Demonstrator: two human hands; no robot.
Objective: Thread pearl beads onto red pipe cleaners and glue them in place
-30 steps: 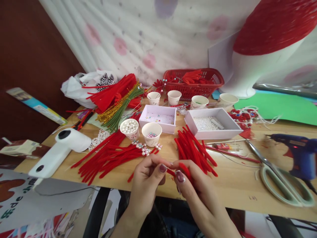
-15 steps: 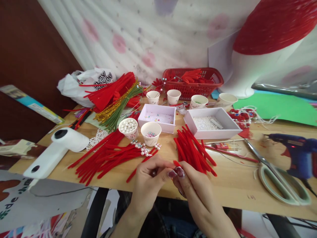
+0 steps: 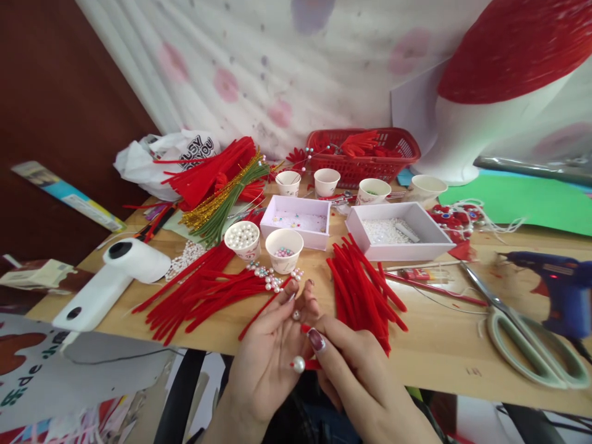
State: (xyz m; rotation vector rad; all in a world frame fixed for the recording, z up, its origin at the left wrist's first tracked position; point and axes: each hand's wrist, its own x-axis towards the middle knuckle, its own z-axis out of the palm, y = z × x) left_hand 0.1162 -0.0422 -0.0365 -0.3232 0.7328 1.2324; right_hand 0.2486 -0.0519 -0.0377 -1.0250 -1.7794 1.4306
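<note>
Right grip (image 3: 361, 361) pinched round red stem (image 3: 313, 365), axis crosswise, tip leftward through pearl (image 3: 300, 364), left grip (image 3: 268, 348) unfurled

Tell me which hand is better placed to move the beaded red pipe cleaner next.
Probably the right hand: it grips the red pipe cleaner bearing the white pearl bead, while the left hand is open, palm up.

The strip (image 3: 312, 365) is red, the bead (image 3: 299, 365) white, the glue gun (image 3: 568, 293) blue, the paper (image 3: 531, 198) green; the white curtain (image 3: 277, 58) bears blurred, seemingly pink flowers (image 3: 226, 84).
</note>
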